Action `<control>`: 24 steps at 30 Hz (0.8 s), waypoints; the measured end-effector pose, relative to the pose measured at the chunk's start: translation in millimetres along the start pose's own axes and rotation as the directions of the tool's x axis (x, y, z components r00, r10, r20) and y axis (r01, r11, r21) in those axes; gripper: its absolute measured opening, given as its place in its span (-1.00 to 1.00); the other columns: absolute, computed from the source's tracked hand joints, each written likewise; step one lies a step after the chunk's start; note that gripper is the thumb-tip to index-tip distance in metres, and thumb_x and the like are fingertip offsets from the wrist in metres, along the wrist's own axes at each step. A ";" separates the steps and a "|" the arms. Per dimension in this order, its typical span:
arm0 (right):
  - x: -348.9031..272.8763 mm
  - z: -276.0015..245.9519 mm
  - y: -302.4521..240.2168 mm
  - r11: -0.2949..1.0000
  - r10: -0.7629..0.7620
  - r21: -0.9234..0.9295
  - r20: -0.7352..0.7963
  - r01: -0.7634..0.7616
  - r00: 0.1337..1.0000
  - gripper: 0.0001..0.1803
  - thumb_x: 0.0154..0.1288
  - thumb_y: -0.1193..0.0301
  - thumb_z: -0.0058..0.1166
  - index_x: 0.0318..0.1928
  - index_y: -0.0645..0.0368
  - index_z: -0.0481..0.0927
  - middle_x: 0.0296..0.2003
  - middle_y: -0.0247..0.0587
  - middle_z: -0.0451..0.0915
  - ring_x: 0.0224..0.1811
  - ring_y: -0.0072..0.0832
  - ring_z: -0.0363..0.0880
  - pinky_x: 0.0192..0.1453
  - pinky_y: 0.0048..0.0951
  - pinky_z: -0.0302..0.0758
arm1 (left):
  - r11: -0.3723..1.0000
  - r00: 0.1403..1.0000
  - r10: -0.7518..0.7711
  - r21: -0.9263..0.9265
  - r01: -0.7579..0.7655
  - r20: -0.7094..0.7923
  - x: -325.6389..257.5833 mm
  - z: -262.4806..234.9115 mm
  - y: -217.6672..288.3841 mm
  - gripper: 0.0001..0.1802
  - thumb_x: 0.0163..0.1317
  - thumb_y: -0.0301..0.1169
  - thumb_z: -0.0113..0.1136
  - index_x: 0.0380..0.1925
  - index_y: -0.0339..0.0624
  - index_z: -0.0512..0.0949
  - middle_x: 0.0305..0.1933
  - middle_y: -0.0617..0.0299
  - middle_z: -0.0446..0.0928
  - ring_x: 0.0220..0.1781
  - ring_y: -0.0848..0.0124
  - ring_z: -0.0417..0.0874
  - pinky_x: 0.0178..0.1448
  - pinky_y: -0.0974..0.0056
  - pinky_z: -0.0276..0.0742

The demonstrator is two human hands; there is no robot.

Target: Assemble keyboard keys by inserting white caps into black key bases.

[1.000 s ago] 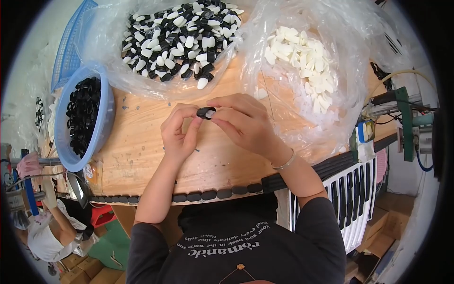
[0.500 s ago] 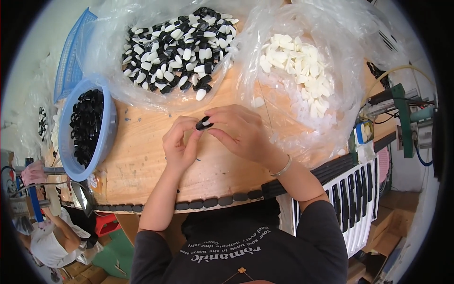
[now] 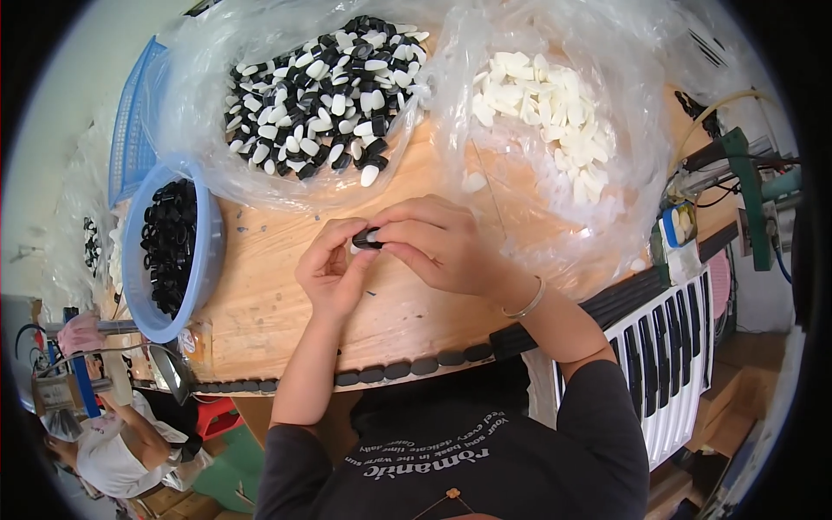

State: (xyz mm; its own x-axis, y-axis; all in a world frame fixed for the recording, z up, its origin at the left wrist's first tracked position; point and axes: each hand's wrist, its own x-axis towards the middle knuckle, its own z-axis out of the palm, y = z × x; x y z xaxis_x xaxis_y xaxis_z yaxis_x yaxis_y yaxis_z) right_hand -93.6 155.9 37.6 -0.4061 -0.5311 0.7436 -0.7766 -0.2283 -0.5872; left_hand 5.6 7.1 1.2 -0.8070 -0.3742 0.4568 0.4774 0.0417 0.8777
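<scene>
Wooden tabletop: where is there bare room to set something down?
Largely bare wood lies between the blue basin and the left hand; another patch runs from the right hand to the black ovals along the near edge. Beyond both hands it is crowded: black-and-white pieces, then white pieces rightward.

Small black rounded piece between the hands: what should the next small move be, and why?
Probably a gentle press with the right hand: the left hand pinches the small black rounded piece, the right hand holds its right side, and a small pale part shows, seating unclear.
</scene>
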 end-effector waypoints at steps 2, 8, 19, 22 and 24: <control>3.0 -0.4 -4.2 0.996 -0.028 -0.079 0.005 0.028 1.000 -0.85 0.06 0.58 0.25 -0.31 0.21 0.60 -0.24 -0.17 0.65 -0.32 -0.30 0.63 -0.21 -0.40 0.54 | 0.998 0.998 0.062 -0.016 -0.062 0.014 0.0 1.1 -0.8 -0.68 0.10 -0.73 0.24 -0.11 -0.43 0.49 -0.06 -0.05 0.52 0.01 0.27 0.55 0.13 0.28 0.46; -2.4 -0.7 0.5 0.991 -0.040 -0.131 -0.025 0.036 0.999 -0.88 0.07 0.56 0.24 -0.34 0.19 0.59 -0.25 -0.21 0.65 -0.32 -0.33 0.62 -0.26 -0.42 0.52 | 0.995 0.994 0.100 0.022 -0.101 0.040 1.7 3.2 0.4 -0.70 0.10 -0.71 0.24 -0.12 -0.43 0.49 -0.08 -0.05 0.53 -0.01 0.26 0.55 0.12 0.27 0.46; 1.5 -1.2 1.6 0.992 -0.002 -0.124 0.088 0.013 0.996 -0.86 0.08 0.52 0.23 -0.33 0.18 0.55 -0.16 -0.18 0.64 -0.24 -0.30 0.60 -0.20 -0.38 0.51 | 0.972 0.987 0.161 0.171 -0.160 0.007 1.1 2.5 -2.7 -0.68 0.05 -0.73 0.24 -0.13 -0.42 0.50 -0.11 -0.05 0.54 -0.03 0.23 0.57 0.12 0.25 0.46; 1.0 -0.5 2.5 0.997 0.079 -0.009 0.101 -0.079 0.992 -0.84 0.07 0.51 0.26 -0.33 0.18 0.54 -0.13 -0.14 0.63 -0.20 -0.27 0.61 -0.15 -0.36 0.53 | 0.962 0.983 0.179 0.203 -0.182 0.032 2.1 1.9 -1.7 -0.68 0.04 -0.73 0.24 -0.14 -0.42 0.51 -0.12 -0.05 0.55 -0.04 0.22 0.58 0.12 0.25 0.46; 0.6 -0.1 2.7 0.992 0.112 0.043 0.103 -0.117 0.988 -0.83 0.06 0.50 0.27 -0.33 0.18 0.54 -0.11 -0.13 0.62 -0.18 -0.27 0.61 -0.12 -0.35 0.54 | 0.960 0.982 0.183 0.208 -0.187 0.040 2.5 1.4 -0.9 -0.69 0.04 -0.73 0.24 -0.15 -0.42 0.51 -0.12 -0.05 0.56 -0.04 0.21 0.58 0.11 0.25 0.47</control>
State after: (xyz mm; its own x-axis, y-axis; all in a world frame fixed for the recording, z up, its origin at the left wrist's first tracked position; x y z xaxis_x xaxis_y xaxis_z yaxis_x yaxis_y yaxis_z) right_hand -96.0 155.0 36.5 -0.4392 -0.6344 0.6361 -0.7022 -0.1992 -0.6835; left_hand 2.7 7.3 1.7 -0.7194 -0.3233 0.6147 0.5370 0.3023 0.7875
